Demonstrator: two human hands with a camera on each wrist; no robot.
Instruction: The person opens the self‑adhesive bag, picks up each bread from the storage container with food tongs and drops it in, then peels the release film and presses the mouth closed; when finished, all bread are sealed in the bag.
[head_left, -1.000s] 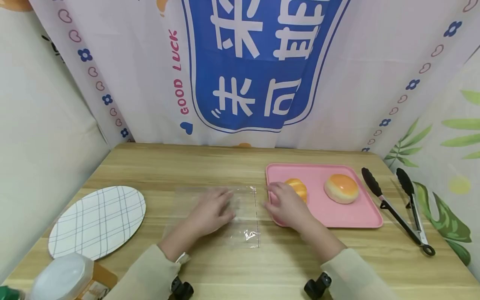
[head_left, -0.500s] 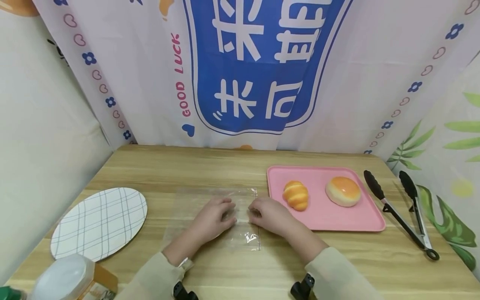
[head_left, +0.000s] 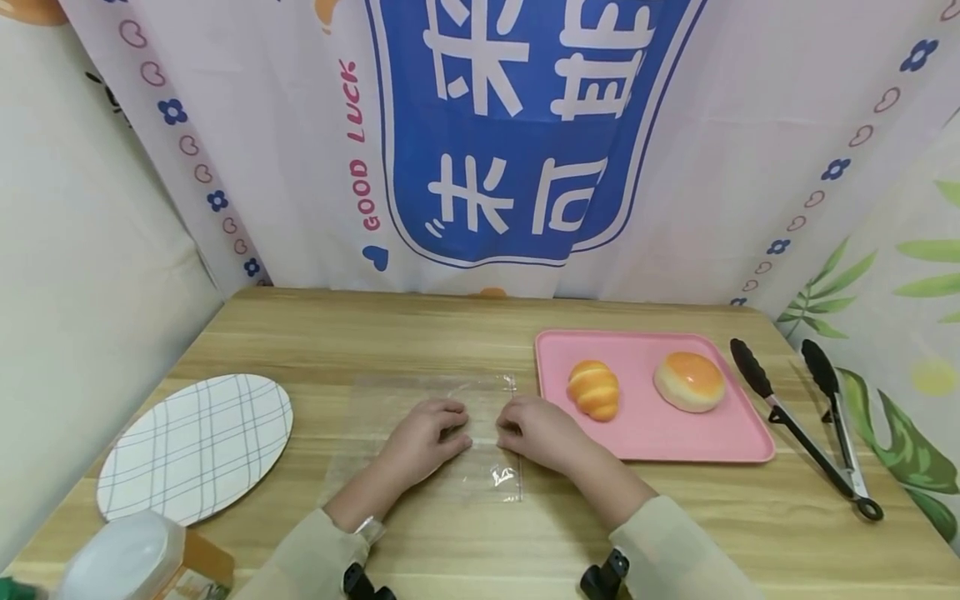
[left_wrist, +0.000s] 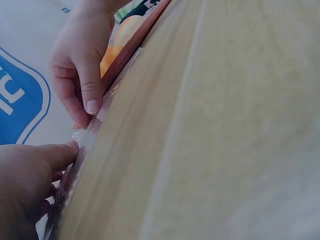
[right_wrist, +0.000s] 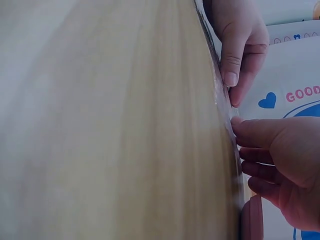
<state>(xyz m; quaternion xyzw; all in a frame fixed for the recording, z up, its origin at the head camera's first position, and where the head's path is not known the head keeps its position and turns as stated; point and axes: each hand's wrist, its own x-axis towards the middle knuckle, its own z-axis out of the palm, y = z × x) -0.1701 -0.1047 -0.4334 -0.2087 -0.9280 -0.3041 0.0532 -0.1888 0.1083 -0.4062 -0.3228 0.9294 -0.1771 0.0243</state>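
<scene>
A clear plastic bag point(head_left: 483, 473) lies flat on the wooden table, with a thin marked strip along its right end. From the left, my left hand point(head_left: 423, 437) reaches over it, thumb and curled fingers pinching at its film. Opposite, my right hand point(head_left: 543, 433) pinches the film near the strip, its fingertips a short gap from those of the left. Both wrist views look low along the table, where the bag point(left_wrist: 75, 175) is a thin shiny layer. In the right wrist view, the right thumb and fingers point(right_wrist: 260, 132) are right at it.
On the right, a pink tray point(head_left: 645, 442) bears a small croissant point(head_left: 594, 390) and a round bun point(head_left: 689, 382). Tongs point(head_left: 813, 446) lie beyond it. At the left are an oval checked mat point(head_left: 198, 442) and, nearer, a lidded jar point(head_left: 142, 558). A printed cloth point(head_left: 315, 167) hangs behind.
My right hand has come left from the tray's edge onto the bag, uncovering the croissant. The left hand has lowered slightly. Over the last half second both hands stay nearly still.
</scene>
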